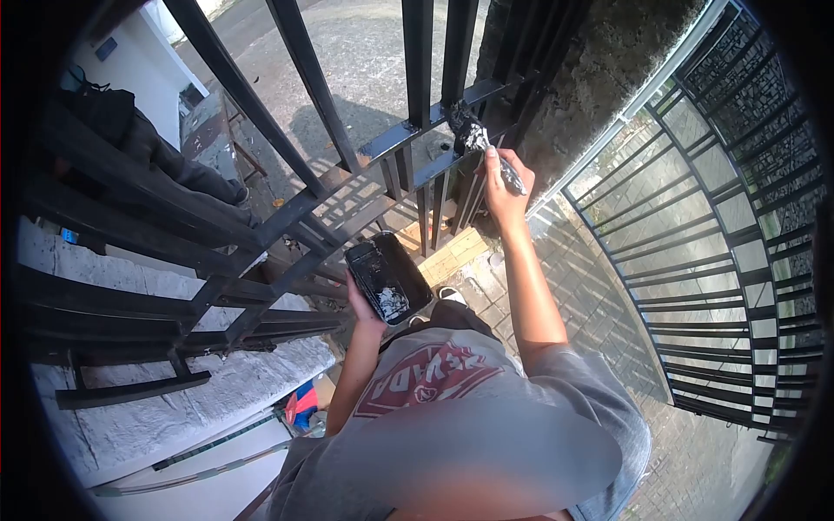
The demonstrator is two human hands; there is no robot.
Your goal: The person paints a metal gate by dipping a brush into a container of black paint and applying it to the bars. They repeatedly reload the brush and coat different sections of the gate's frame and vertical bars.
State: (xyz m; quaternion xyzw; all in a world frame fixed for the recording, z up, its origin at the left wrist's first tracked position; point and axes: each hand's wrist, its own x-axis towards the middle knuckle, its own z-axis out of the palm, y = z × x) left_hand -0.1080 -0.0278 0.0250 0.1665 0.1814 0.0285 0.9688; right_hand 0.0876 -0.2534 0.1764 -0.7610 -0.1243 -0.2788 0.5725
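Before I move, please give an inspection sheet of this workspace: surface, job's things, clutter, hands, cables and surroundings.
Surface: black metal barred fence; rail partly glossy.
Job's things: black rectangular tray, whitish-streaked inside; dark, whitish-streaked brush at the rail.
Clutter: red-and-blue object, lower left; type unclear.
Hands: left hand holds the tray; right hand grips the brush.
Cables: nothing seen.
Surroundings: grey paving; another person's dark-trousered leg, upper left.

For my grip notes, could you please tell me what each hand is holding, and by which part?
The right hand holds a paintbrush by its handle; the left hand holds a black tray by one long side.
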